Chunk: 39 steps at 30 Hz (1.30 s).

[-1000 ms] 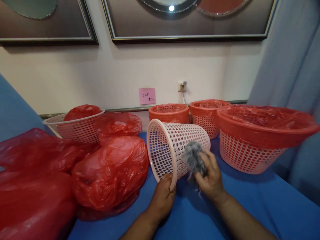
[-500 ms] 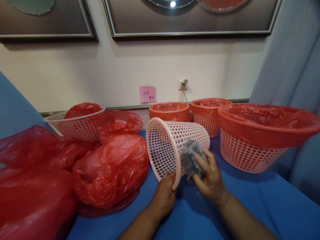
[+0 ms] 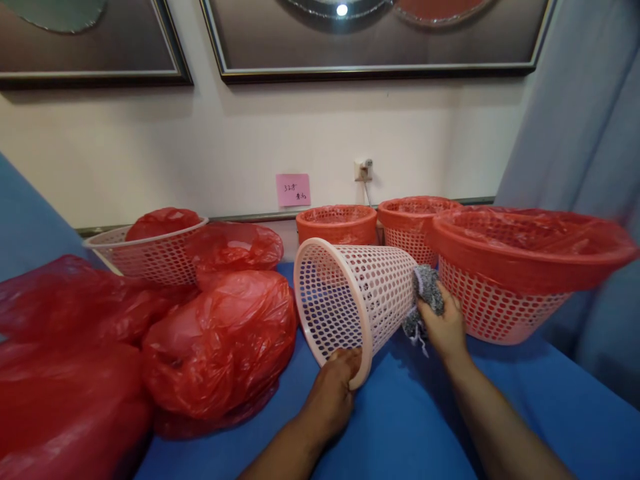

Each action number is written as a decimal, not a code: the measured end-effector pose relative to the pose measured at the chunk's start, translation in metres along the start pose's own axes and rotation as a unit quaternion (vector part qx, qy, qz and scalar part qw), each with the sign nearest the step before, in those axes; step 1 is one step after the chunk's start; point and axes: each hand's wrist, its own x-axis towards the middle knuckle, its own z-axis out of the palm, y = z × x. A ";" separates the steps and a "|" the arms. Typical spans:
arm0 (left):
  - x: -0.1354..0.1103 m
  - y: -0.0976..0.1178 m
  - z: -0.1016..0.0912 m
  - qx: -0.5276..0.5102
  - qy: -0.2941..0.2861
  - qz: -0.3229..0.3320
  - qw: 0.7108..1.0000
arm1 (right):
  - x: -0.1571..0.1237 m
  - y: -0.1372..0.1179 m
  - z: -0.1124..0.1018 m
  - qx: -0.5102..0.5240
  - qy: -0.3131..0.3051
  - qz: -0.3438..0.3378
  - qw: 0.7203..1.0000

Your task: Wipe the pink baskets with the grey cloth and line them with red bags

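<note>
With left hand (image 3: 333, 397) closed on the rim (image 3: 368, 328) of the pale basket (image 3: 390, 283), tilted sideways at frame centre, and right hand (image 3: 447, 328) curled around a grey cloth (image 3: 429, 288), newly shifted from side wall to base end, so apparently rubbing a further part, with forearms (image 3: 505, 420) slanting up from the lower edge.

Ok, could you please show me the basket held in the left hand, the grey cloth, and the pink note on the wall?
Basket (image 3: 390, 283), head view: on its outer perforated side.
Grey cloth (image 3: 429, 287), head view: on its upper part.
Pink note (image 3: 293, 191), head view: on its middle.
</note>
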 end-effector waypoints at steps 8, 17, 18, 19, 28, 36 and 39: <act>0.002 0.002 -0.006 -0.027 0.006 -0.020 0.999 | -0.066 -0.082 -0.026 0.098 -0.152 -0.371 0.911; -0.004 0.006 -0.007 -0.176 0.103 -0.028 0.979 | -0.064 -0.081 -0.025 0.088 -0.200 -0.406 0.888; -0.004 0.006 -0.008 -0.180 0.107 -0.027 0.978 | -0.065 -0.081 -0.023 0.091 -0.204 -0.403 0.888; -0.004 0.006 -0.009 -0.177 0.110 -0.030 0.978 | -0.066 -0.079 -0.021 0.095 -0.201 -0.393 0.892; -0.005 0.001 -0.008 -0.121 0.100 -0.063 0.986 | 0.000 -0.012 -0.008 0.105 -0.001 0.147 0.984; -0.004 -0.004 -0.003 -0.060 0.076 -0.037 0.995 | -0.029 -0.037 -0.004 0.060 -0.044 -0.042 0.996; -0.002 -0.004 -0.003 -0.059 0.067 -0.029 0.996 | -0.062 -0.067 -0.010 0.089 -0.142 -0.241 0.956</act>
